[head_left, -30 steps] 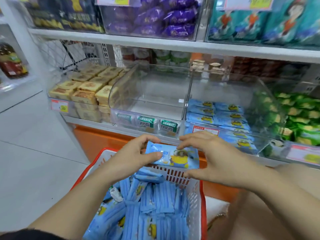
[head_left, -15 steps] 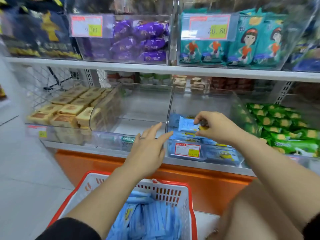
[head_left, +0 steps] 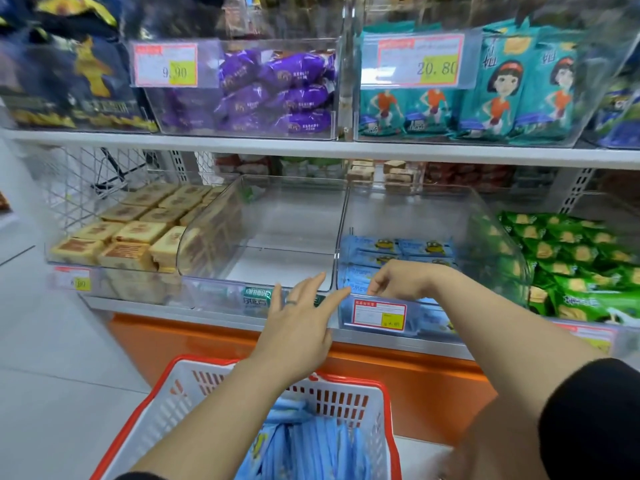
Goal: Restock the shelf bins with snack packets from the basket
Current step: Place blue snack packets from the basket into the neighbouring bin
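Middle bin (head_left: pixel 204 233) gapes open on top, room to reach in under the upper shelf (head_left: pixel 242 142). Neighbouring bin (head_left: pixel 491 223): blue packets (head_left: pixel 426 247) line the floor, right hand (head_left: pixel 398 282) blocks its front lip.

Clear plastic, glossy film, moulded basket

Around the fingers (head_left: pixel 375 287) of the right hand (head_left: pixel 405 282), the bin (head_left: pixel 415 209) is hard clear plastic, smooth and shiny with glare. The blue packets (head_left: pixel 426 247) just past them are glossy film (their print is blurred). A paper price tag (head_left: pixel 379 316) sits just below those fingers. Below the fingers of the left hand (head_left: pixel 298 327), the basket (head_left: pixel 166 410) is slotted matt plastic. A thin ring (head_left: pixel 292 302), seemingly metal, bands one left finger.
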The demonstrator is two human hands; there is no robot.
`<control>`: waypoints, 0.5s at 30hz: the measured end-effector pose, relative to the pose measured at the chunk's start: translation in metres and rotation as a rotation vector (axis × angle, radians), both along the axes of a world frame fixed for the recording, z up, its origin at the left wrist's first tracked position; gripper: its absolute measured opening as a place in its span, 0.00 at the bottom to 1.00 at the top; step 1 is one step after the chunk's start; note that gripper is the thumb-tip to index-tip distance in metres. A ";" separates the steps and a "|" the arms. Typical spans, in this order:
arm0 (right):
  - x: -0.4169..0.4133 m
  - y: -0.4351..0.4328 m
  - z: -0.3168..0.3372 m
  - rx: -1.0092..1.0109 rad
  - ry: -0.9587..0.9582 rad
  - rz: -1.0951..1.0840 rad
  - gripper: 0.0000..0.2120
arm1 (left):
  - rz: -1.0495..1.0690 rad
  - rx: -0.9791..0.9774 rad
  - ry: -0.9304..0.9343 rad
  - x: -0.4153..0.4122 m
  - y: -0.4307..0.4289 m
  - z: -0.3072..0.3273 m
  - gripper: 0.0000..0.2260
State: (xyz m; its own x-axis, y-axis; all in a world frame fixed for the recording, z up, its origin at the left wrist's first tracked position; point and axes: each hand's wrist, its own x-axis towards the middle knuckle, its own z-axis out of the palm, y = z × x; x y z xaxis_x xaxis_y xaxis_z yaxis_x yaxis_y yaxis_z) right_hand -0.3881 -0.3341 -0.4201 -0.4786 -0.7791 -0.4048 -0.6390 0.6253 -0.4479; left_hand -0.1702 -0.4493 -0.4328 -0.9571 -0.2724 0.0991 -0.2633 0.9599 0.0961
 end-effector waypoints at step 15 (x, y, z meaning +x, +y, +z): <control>-0.001 -0.013 -0.007 0.063 -0.015 0.014 0.05 | -0.008 -0.021 0.005 -0.002 0.000 -0.005 0.33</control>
